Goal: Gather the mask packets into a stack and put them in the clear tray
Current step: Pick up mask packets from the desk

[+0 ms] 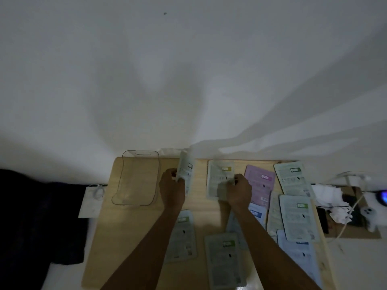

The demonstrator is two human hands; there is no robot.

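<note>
From the head camera we see the left hand [172, 186] closed on a pale upright mask packet [185, 167] just right of the empty clear plastic tray [138, 181] at the pale wooden worktop's [129, 227] far left corner. The right hand [238, 190] seems, in dim light, to pinch a flat yellow-labelled packet [219, 176]. Other packets lie along the right edge.

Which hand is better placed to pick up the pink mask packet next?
Right. The right hand sits on the yellow-labelled packet directly beside the pink packet; the left hand holds a packet near the clear tray.
</note>
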